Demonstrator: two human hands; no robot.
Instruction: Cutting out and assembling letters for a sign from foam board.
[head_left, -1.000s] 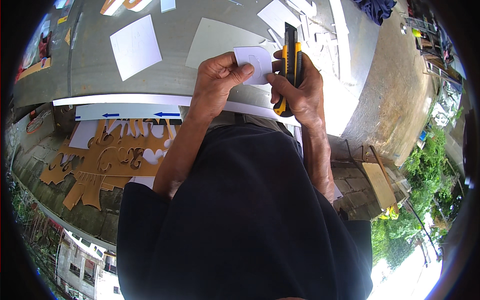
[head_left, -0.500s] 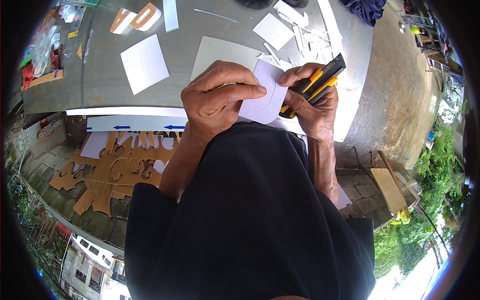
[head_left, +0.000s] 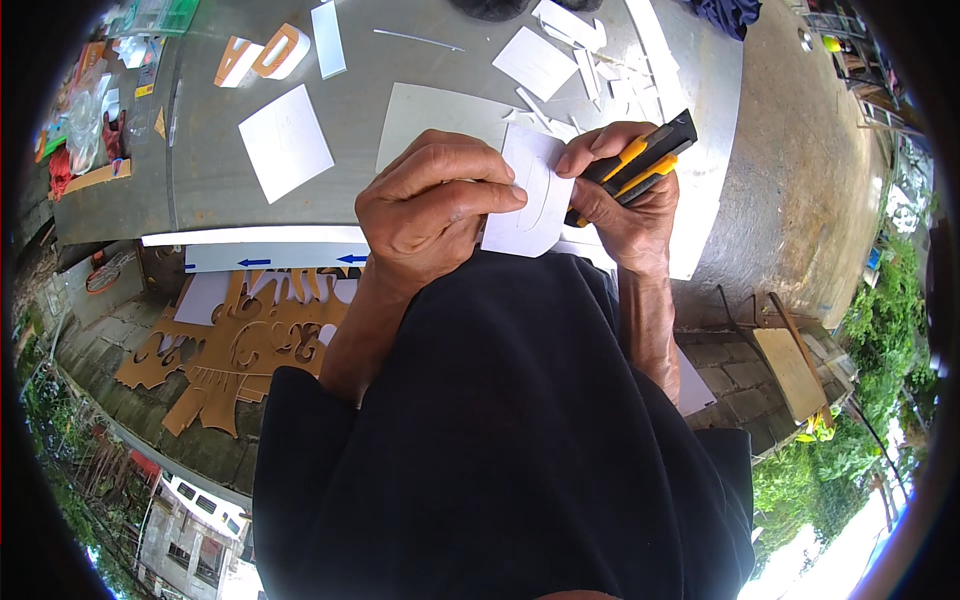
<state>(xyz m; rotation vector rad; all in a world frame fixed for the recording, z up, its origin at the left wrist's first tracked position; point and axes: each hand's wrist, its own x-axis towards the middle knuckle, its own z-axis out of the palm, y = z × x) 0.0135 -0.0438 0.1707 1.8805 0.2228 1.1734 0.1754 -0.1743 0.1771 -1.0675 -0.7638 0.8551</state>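
A small white piece [head_left: 535, 210] with one rounded lower corner and a curved line marked on its face is held up between two bare hands, just in front of a dark shirt [head_left: 500, 430] and above the near edge of a grey table [head_left: 205, 190]. Its left side is pinched between the thumb and forefinger of the left hand [head_left: 430, 205], whose other fingers are curled. A yellow-and-black cutter [head_left: 648, 165] is gripped in the right hand [head_left: 635, 205], its dark end pointed up and to the right, away from the piece, while the piece's right edge is touched by that hand's fingertips. The piece seems to be in the course of being inspected or turned, rather than cut; whether the curve is drawn or scored cannot be told. A steady pinch is called for, with the cutter's end kept clear of the fingers. On the table, a white square sheet [head_left: 286, 143] is laid to the left, a larger pale sheet [head_left: 410, 115] is partly hidden by the hands, and narrow white offcuts [head_left: 590, 75] are scattered farther off to the right. Two orange-and-white block shapes [head_left: 282, 50] are placed near the far left. Below the table's edge, brown cut-out panels [head_left: 240, 350] are stacked; at the right, a concrete floor [head_left: 790, 150] is bordered by greenery [head_left: 880, 330].
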